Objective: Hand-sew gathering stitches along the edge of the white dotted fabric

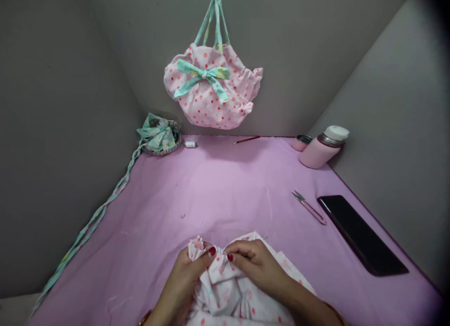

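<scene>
Gathering the edge of the dotted white cloth [225, 288] looks like the step in hand: it lies bunched at the near side of the purple tabletop [232, 190], pinched thumb to finger by both the left hand [190, 269] and the right hand [256, 265]. The next move probably calls for a firm, even hold on those small folds. Farther out, the thread spool [191, 144], pink bottle [319, 152] and flat black device [362, 234] show no legible brand or writing.

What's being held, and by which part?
The left hand grips the dotted fabric by its gathered edge; the right hand pinches at that edge, exact hold unclear.
</scene>
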A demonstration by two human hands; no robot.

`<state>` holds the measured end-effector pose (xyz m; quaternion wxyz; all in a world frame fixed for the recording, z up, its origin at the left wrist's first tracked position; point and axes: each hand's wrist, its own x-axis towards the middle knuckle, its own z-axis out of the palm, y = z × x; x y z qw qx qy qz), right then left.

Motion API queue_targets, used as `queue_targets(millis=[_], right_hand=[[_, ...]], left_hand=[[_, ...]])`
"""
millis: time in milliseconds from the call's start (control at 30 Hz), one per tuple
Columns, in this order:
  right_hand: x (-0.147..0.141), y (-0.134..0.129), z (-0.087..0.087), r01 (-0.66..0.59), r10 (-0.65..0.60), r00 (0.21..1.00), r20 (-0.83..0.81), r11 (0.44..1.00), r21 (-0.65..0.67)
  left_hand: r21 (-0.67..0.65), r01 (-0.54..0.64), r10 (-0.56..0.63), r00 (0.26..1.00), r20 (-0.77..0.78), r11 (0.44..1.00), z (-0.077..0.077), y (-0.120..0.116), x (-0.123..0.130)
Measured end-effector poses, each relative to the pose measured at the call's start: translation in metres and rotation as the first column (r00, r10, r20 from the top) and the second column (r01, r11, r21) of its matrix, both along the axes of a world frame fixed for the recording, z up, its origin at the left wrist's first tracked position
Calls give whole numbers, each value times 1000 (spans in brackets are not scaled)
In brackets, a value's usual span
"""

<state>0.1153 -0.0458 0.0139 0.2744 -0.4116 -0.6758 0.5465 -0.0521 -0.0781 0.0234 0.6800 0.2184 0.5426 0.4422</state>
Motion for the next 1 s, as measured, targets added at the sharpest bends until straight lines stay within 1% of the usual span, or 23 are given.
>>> queue_targets(millis=[167,267,433,600,767,900,1000], right_hand=[[1,1,-1,-9,9,1000,-23,1000,-23],[2,1,-1,-21,20,999,-32,999,-24],[2,1,0,-23,22,1000,-17,1000,-9],[1,1,1,-32,32,999,-11,999,-17],[1,0,1,-30,28,999,-46,998,-56],[1,1,4,-63,62,996,-62,998,-16],[2,1,3,-64,63,996,-71,998,-20]], left_hand=[[-24,64,-61,989,132,998,5,1,-3],[-9,100,-98,984,151,995,6,1,-4],[-22,78,-76,993,89,997,-3,1,-3],[7,118,-118,990,72,993,-7,2,-3],[-9,109,-109,994,28,994,-5,2,-1],[21,76,-75,997,-25,997,0,2,0],[32,59,-58,998,-30,998,4,1,-1]])
